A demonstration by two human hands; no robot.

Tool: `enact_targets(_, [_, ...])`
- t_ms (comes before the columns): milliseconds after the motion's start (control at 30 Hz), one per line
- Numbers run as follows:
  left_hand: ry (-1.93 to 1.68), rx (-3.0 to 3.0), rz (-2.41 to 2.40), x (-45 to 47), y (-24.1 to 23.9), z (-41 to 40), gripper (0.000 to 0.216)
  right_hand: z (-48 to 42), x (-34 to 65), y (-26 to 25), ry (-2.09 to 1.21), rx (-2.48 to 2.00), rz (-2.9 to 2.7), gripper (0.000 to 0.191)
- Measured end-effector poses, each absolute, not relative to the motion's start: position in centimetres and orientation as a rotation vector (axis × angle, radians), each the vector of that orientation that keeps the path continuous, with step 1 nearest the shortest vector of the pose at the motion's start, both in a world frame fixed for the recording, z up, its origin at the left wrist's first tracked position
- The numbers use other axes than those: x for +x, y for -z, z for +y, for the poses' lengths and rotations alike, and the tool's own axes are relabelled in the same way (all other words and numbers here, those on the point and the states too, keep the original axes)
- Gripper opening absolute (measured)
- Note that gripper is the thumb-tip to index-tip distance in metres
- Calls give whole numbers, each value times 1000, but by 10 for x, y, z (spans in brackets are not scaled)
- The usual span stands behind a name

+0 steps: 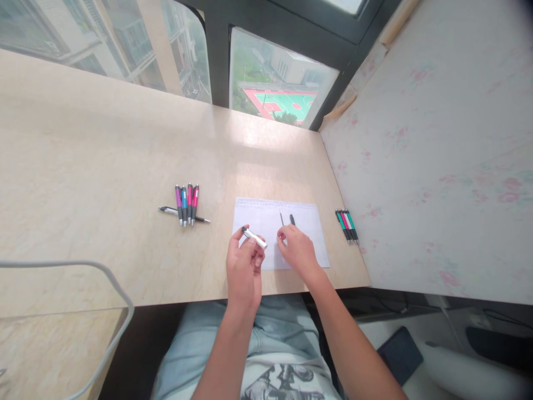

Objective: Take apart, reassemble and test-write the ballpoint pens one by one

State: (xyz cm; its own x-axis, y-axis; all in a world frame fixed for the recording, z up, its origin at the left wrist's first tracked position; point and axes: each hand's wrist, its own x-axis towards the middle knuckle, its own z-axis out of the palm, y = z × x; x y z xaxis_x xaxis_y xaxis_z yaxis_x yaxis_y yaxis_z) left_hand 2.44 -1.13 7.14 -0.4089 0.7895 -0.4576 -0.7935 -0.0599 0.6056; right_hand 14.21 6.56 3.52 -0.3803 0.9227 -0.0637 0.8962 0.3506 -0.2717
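My left hand (245, 269) holds a white pen barrel (255, 238) with a black end, tilted above the sheet of paper (308, 244). Close to it on the right, my right hand (297, 247) has its thumb and forefinger pinched together low over the paper. A thin dark pen refill (282, 218) shows just beyond these fingertips, and whether they grip it or something smaller is unclear. Beside the refill lies a short black pen part (292, 219), partly behind my right hand.
Left of the paper, several purple, blue and pink pens (187, 204) lie across a white and black pen (169, 210). By the papered wall (437, 166) is a row of several green, pink and white pens (347, 226). A grey cable (100, 266) crosses the left table edge.
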Motion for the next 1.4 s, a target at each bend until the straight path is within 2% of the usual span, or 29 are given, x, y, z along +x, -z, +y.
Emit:
enact_targets(200, [-1675,-141,763,22,-53,-3,33,58,155,-27,-625,-1546,-2341,15])
enact_targets(367, [-1605,-302,571,19,-35,2,24,40,155,-31,-784,-1454,-2111,25])
enact_targets(567, [-1605,-279,594,23,-29,3,19,30,149,-49,-1048,-1451,-1711,15])
enact_targets(833, [-1566,-187,634,21,-29,2,18,26,135,-60,-1185,-1431,-1432,17])
enact_targets(1133, [-1535,-142,645,21,-36,1,24,22,133,-68,-786,-1389,-1745,14])
enact_targets(1400, [-1550,-128,615,22,-37,2,21,21,131,-73,-735,-1376,-1783,15])
